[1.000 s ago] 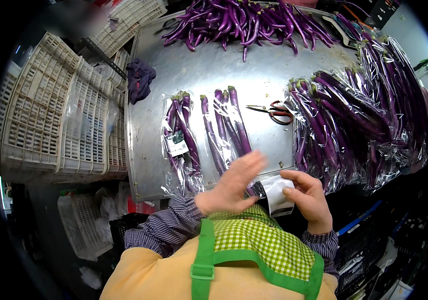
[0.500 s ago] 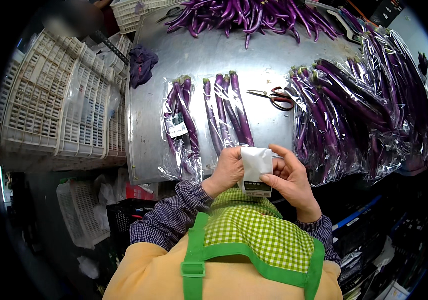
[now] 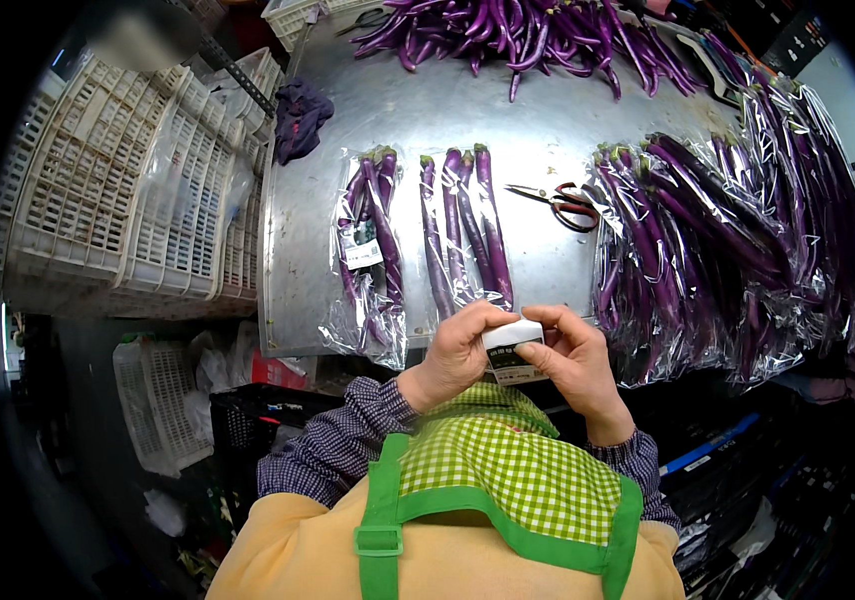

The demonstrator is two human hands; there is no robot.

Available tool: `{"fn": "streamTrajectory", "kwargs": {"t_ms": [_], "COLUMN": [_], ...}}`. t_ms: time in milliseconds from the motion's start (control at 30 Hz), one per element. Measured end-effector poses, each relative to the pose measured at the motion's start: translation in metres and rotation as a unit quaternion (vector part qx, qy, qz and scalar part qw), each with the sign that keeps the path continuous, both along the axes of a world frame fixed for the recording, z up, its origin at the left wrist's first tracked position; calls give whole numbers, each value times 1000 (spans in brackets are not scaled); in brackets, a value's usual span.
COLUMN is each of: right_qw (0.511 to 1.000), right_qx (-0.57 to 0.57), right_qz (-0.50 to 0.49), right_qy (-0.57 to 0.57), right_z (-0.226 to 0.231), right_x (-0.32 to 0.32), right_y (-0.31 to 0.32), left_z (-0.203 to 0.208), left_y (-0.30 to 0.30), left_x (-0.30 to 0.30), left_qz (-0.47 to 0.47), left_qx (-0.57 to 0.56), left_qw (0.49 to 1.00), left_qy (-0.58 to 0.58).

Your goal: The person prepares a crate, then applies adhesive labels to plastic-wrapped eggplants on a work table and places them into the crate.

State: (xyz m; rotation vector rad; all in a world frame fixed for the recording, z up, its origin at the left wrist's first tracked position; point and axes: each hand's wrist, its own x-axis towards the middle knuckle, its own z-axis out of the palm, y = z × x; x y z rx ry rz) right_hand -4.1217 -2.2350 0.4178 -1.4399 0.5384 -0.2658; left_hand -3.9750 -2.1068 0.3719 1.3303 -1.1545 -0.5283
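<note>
Close in front of my apron, both hands hold a printed label (image 3: 510, 366) with white backing paper folded over at its top. My left hand (image 3: 453, 352) pinches its left side; my right hand (image 3: 580, 372) grips the right side, thumb across the front. Just beyond the hands lie a few long purple eggplants (image 3: 493, 235), their lower ends in clear plastic wrap. To their left is a bag of eggplants (image 3: 388, 220) with a label on it. Scissors (image 3: 576, 210) with dark red handles lie to the right on the metal table (image 3: 298, 230).
Many bagged eggplants (image 3: 663, 250) are heaped along the table's right side. Loose eggplants (image 3: 508, 30) cover the far edge. A dark purple cloth (image 3: 300, 118) lies at the far left corner. White plastic crates (image 3: 88, 180) stand left of the table, another crate (image 3: 153, 400) below.
The white backing paper stood tall between my hands; now it is folded down and more of the printed label shows. Both hands have drawn closer together. The view has shifted slightly.
</note>
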Motion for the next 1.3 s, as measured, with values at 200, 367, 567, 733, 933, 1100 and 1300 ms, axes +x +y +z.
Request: {"fn": "streamTrajectory", "kwargs": {"t_ms": [200, 367, 567, 733, 933, 1100, 1300], "right_qw": [998, 999, 999, 998, 999, 998, 949], "right_qx": [-63, -21, 12, 53, 50, 41, -312], "right_qz": [9, -25, -24, -19, -17, -38, -36], "right_qy": [-1, -28, -39, -19, -6, -13, 12], "right_z": [-4, -6, -10, -13, -19, -24, -43], "right_x": [9, 17, 25, 29, 41, 53, 83], "right_y": [-3, 4, 11, 17, 26, 32, 9], "left_z": [-6, -16, -6, -7, -26, -42, -53], "left_y": [0, 3, 4, 11, 18, 25, 47], "left_x": [-12, 10, 10, 17, 19, 25, 30], "left_qz": [56, 23, -19, -7, 5, -2, -13], "left_qx": [69, 49, 40, 11, 25, 68, 285], "left_qw": [983, 996, 969, 979, 948, 929, 922], "left_qy": [160, 68, 242, 205, 318, 363, 261]}}
